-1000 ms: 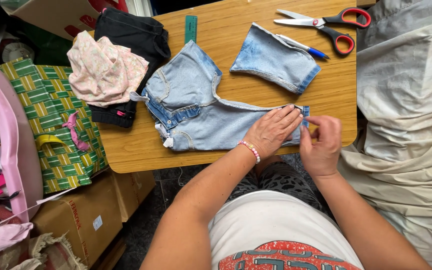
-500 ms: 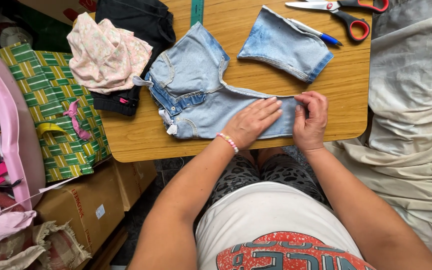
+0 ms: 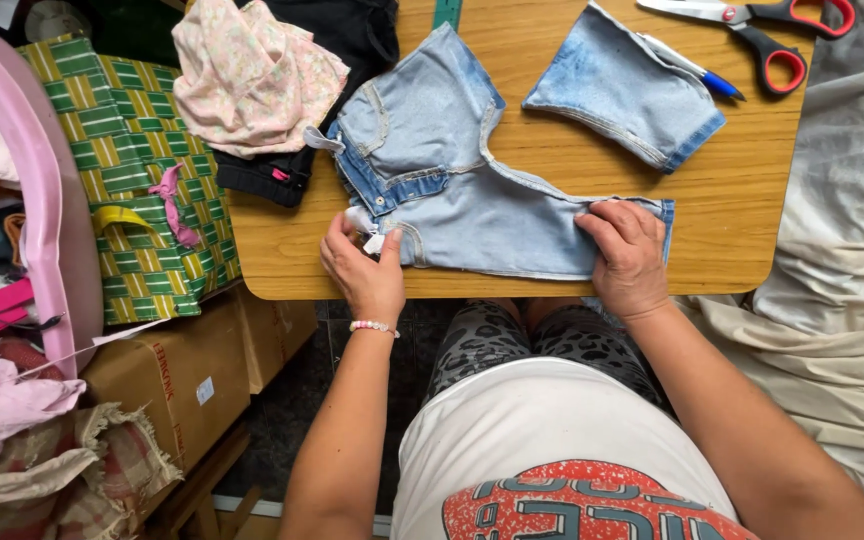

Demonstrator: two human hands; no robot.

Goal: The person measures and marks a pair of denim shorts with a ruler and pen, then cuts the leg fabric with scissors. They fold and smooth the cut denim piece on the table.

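a pair of light blue denim shorts point(image 3: 472, 190) is laid flat on the wooden table point(image 3: 732, 240), its waistband towards 10 o'clock and its one long leg stretched towards 3 o'clock along the near edge. the waistband corner is pinched by the left hand point(image 3: 364, 268), thumb and fingers closed on the fabric and its small white tag, at about 7 o'clock of the garment; a beaded bracelet point(image 3: 373, 326) is worn on that wrist. the hem end of the leg is pressed down by the right hand point(image 3: 627, 256), palm flat and fingers lying together on the denim.

a cut-off denim leg piece point(image 3: 624, 92) is seen at 1 o'clock of the shorts, apart from them, with a blue pen point(image 3: 697, 70) touching its far edge. red-handled scissors point(image 3: 762, 30) are set further out at 2 o'clock. a pink floral cloth point(image 3: 252, 80) is piled on black clothing point(image 3: 352, 30) at 10 o'clock. a green and yellow checked bag point(image 3: 132, 170) is stood beside the table at 9 o'clock.
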